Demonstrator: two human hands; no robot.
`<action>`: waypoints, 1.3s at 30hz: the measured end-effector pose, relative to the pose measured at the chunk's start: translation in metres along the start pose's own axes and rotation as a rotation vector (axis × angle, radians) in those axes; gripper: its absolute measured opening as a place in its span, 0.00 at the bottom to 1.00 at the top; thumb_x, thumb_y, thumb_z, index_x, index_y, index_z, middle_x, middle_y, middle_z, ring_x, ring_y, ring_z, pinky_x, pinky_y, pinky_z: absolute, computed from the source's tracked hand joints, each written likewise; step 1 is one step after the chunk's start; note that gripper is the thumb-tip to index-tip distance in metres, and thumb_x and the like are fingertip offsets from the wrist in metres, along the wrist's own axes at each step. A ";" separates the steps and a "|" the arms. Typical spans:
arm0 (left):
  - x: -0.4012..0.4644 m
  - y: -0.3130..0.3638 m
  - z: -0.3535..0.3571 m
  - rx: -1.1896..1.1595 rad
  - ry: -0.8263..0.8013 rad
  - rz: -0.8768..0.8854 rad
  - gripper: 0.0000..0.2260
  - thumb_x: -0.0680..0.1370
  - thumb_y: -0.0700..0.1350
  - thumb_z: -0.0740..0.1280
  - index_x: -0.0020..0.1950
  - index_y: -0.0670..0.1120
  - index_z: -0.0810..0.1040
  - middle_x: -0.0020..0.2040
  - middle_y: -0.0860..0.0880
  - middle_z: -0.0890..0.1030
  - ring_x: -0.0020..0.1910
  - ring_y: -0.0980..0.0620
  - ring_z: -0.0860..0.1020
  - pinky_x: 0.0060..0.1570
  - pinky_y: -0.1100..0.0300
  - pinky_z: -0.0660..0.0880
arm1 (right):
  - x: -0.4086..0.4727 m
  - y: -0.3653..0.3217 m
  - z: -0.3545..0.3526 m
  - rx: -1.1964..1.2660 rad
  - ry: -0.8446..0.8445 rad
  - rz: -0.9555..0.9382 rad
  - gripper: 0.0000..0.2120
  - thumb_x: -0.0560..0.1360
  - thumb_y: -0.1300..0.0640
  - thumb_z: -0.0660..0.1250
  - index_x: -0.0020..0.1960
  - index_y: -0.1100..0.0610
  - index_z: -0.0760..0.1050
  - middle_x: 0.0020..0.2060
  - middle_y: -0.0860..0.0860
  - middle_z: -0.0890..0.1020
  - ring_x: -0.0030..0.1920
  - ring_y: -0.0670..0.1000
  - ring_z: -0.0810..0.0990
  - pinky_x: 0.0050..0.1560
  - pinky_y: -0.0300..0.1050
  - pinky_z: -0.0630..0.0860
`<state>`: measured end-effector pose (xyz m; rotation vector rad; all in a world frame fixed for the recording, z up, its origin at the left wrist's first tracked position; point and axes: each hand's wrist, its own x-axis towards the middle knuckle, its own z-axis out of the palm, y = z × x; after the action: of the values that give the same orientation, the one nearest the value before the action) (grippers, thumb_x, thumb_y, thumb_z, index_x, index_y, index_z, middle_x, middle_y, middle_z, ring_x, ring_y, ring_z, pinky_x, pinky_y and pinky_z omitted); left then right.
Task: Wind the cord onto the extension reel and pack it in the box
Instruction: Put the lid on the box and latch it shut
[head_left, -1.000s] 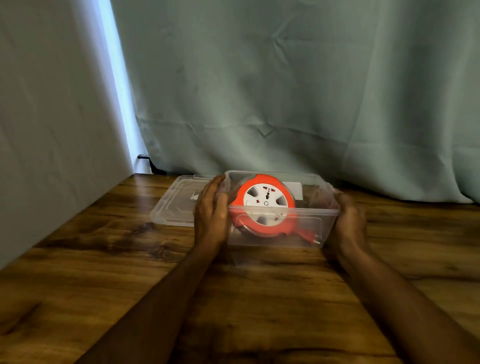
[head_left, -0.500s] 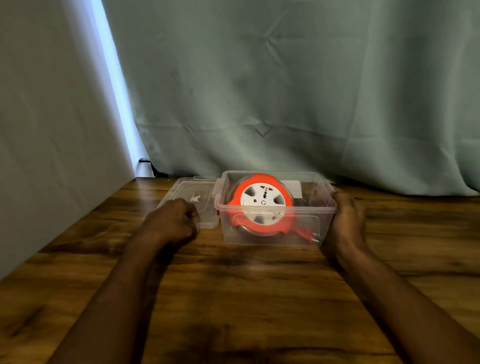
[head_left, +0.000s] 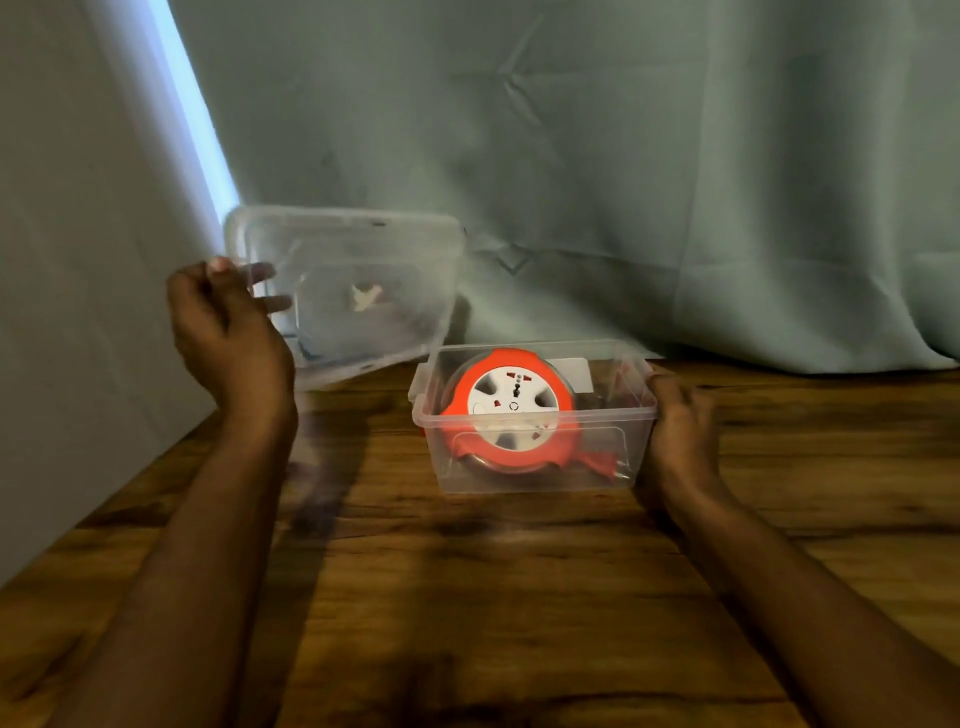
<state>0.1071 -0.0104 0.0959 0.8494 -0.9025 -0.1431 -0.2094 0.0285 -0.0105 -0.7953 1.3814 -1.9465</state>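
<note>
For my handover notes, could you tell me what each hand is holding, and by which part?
The left hand grips the clear lid by its left edge, raised off the table. The right hand holds the box by its right end wall.

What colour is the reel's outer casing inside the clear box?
Orange, around a white socket face; the reel shows best in the head view.
</note>
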 end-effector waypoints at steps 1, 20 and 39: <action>0.004 0.007 0.003 -0.017 0.019 -0.025 0.09 0.85 0.53 0.56 0.45 0.56 0.69 0.45 0.54 0.85 0.35 0.57 0.84 0.44 0.58 0.78 | -0.001 -0.001 0.000 -0.024 -0.006 -0.016 0.09 0.83 0.46 0.61 0.59 0.45 0.79 0.54 0.51 0.83 0.49 0.58 0.86 0.46 0.66 0.85; -0.040 -0.012 0.068 0.143 -0.412 -0.709 0.13 0.81 0.48 0.69 0.39 0.42 0.78 0.40 0.44 0.82 0.38 0.47 0.82 0.42 0.58 0.80 | -0.027 -0.009 0.006 -0.166 -0.082 -0.352 0.34 0.79 0.30 0.47 0.77 0.48 0.68 0.67 0.48 0.79 0.63 0.49 0.80 0.58 0.50 0.81; -0.044 -0.014 0.078 0.982 -1.378 0.003 0.34 0.82 0.65 0.57 0.84 0.52 0.53 0.85 0.52 0.52 0.84 0.49 0.50 0.81 0.50 0.49 | 0.016 -0.047 -0.012 -0.378 -0.174 -0.204 0.04 0.79 0.57 0.70 0.50 0.54 0.84 0.49 0.49 0.86 0.45 0.47 0.84 0.37 0.40 0.78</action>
<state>0.0248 -0.0462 0.0838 1.6916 -2.3682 -0.3007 -0.2352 0.0359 0.0328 -1.2950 1.6351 -1.7314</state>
